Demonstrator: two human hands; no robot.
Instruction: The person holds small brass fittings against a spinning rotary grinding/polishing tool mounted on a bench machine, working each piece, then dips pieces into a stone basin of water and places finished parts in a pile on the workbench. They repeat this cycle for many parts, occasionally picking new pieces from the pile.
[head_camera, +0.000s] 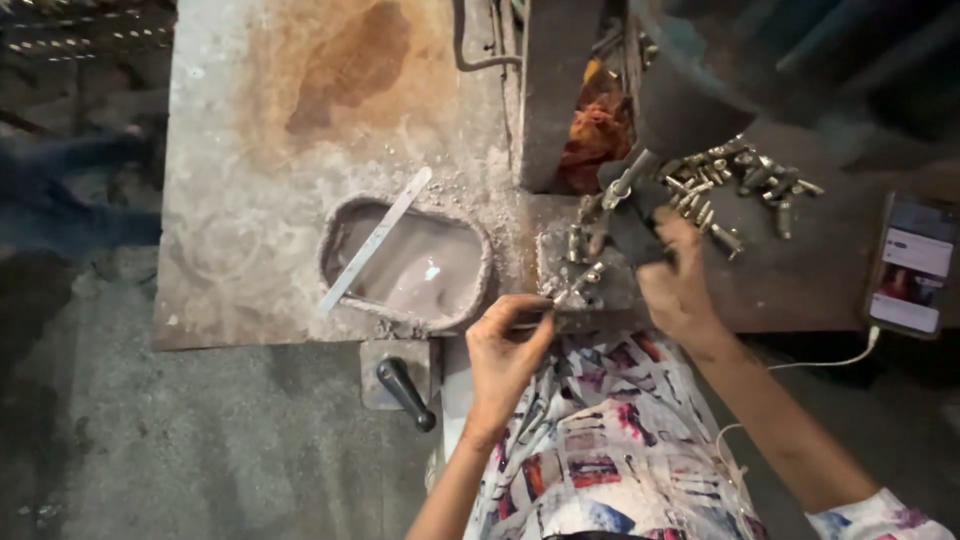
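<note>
Close in, left hand (505, 350) grip pinching a small metal piece (575, 285) at the plate edge (250, 335), right hand (672, 285) closed on a lever (630, 180) — crowded.

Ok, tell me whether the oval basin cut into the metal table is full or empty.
Partly full. The oval basin holds a pale, milky liquid that catches a glint of light, and a flat metal strip lies slanted across its rim.

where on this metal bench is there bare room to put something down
The widest free patch is the rust-stained grey metal plate, above the oval basin of cloudy liquid with its flat metal strip. A smaller bare strip lies between the heap of small metal pins and the phone. It is crowded around the left hand and right hand.
</note>
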